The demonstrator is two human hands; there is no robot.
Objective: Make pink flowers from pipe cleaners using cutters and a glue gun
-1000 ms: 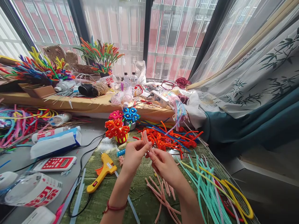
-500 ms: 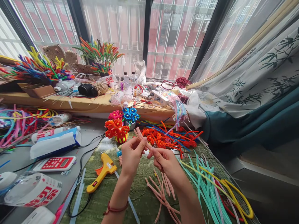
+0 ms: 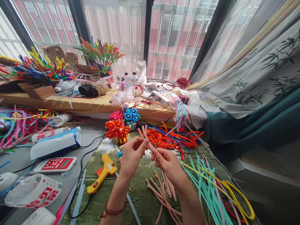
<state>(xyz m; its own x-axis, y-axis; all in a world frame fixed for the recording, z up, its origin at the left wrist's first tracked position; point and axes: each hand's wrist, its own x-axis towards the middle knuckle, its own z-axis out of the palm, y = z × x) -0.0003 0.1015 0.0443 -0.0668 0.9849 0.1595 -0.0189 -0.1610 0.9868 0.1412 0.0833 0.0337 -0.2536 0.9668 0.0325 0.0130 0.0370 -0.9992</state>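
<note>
Just right of the yellow glue gun (image 3: 108, 167), and raised above the green worktop (image 3: 138, 184), I see both hands working at a small bundle of pink fuzzy stems (image 3: 150, 145). The left hand (image 3: 134, 153) pinches the bundle between thumb and forefinger; its other fingers curl out of my sight. A little farther right of the glue gun, the right hand (image 3: 167, 161) grips the bundle's lower part, and I can't make out where those ends finish behind the fingertips. Several tips fan out above the left thumb, but I can't count every strand. To the right of the glue gun and nearer me, loose pink stems (image 3: 160, 196) lie crossed, partly covered by the right hand and forearm. Right beside the gun's nozzle end, a small pink piece (image 3: 120, 160) and a blue item (image 3: 119, 154) peek from behind the left hand, too hidden for me to identify. The clear glue stick (image 3: 133, 207) at the gun's rear slips beneath the left forearm and shows again past it. Well left of the gun, a plastic bottle (image 3: 30, 189) runs off my view.
</note>
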